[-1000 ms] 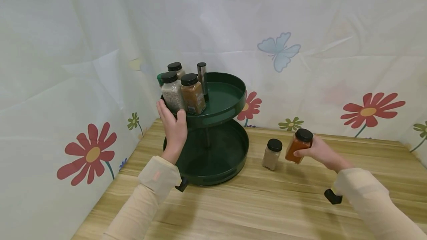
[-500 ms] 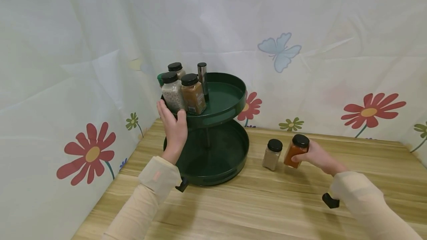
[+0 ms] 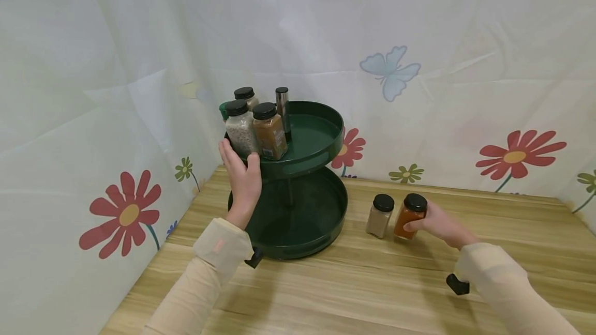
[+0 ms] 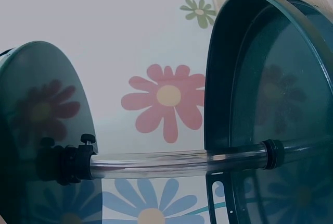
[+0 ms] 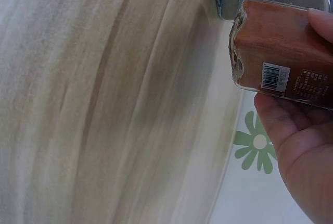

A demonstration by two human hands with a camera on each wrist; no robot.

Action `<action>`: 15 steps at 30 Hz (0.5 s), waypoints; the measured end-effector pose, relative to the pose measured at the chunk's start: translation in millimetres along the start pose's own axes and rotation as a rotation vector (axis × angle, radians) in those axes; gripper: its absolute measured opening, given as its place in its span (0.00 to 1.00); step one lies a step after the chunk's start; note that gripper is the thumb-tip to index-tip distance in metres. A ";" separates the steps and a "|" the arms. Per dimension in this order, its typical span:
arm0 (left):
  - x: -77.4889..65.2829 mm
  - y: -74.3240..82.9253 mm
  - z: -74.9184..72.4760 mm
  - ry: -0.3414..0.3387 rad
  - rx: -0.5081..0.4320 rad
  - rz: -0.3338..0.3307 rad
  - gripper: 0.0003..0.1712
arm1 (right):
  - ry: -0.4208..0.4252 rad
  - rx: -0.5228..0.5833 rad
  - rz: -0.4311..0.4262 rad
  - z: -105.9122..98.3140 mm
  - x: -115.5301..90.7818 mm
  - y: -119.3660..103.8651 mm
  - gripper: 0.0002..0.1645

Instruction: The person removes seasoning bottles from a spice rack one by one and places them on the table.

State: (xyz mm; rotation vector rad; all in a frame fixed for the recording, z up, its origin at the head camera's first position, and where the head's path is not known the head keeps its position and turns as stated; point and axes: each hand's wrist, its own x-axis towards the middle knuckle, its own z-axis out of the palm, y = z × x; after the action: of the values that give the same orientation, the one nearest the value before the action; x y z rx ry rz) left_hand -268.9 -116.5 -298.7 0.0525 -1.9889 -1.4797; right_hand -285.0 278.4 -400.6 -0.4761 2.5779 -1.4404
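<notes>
My right hand (image 3: 441, 225) grips a spice jar of orange-red powder with a black lid (image 3: 408, 219), fingers and thumb on its sides. In the right wrist view the barcode of this orange jar (image 5: 291, 41) shows, and its base is close over the wooden table. Just left of it stands a black-lidded jar of pale beige powder (image 3: 379, 219). My left hand (image 3: 244, 182) lies with straightened fingers and thumb against the outer rim of the upper tier of a dark green two-tier turntable rack (image 3: 309, 162), beside a jar of speckled white grains (image 3: 241, 136).
On the upper tier are also a brown spice jar (image 3: 271, 136), a slim silver grinder (image 3: 282, 110), another black-lidded jar (image 3: 247, 98) and a green-capped container (image 3: 223, 111). Below is the lower tier (image 3: 298, 244). A flower-printed curtain (image 3: 447, 107) hangs behind the wooden table (image 3: 335, 293).
My right hand has lowered the orange jar and shifted it slightly left, closer to the beige jar. The left hand and the rack have stayed still.
</notes>
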 end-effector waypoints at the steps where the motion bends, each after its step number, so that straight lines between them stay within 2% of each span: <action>1: 0.0 0.0 -0.1 0.000 0.000 0.000 0.42 | 0.000 0.001 0.000 0.3 0.2 0.7 0.34; 15: -0.2 0.4 -1.2 -0.008 -0.002 0.012 0.42 | 0.008 -0.030 0.026 6.0 4.7 14.1 0.36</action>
State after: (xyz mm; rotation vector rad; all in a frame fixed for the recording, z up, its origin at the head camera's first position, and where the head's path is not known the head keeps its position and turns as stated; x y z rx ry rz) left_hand -268.0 -117.3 -298.4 0.0335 -1.9906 -1.4767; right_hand -290.5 278.9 -415.6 -0.4399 2.6057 -1.4001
